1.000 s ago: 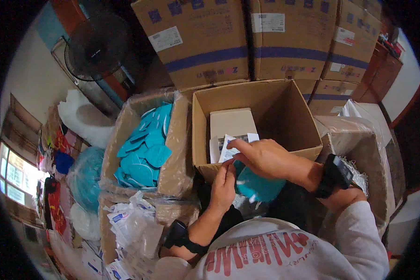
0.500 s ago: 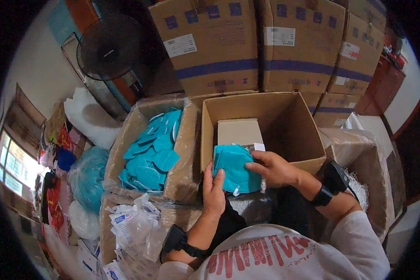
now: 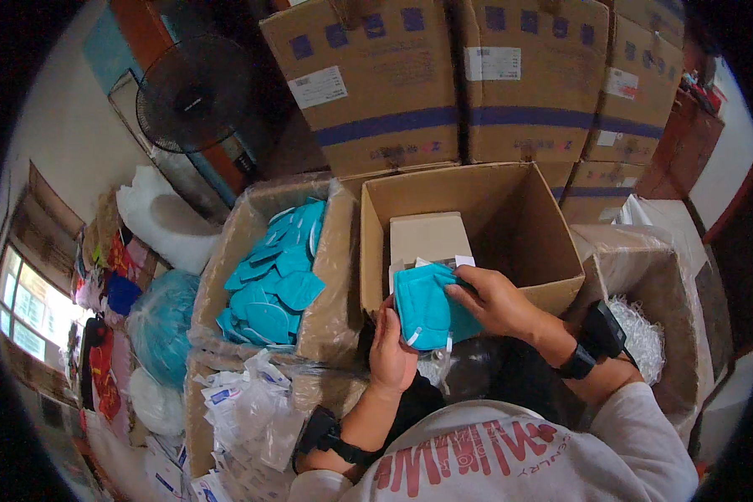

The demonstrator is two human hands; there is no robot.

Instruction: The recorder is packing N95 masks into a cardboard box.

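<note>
Left hand [image 3: 391,356] and right hand [image 3: 504,306] are closed on opposite edges of the teal masks [image 3: 424,303], which are held beside the open carton [image 3: 477,189] and best kept squared by light fingertip pressure.

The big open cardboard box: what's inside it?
A smaller pale box sits inside the big cardboard box, toward its left. Turquoise fabric in the hands covers the smaller box's near end; what lies low behind the front wall can't be seen.
</note>
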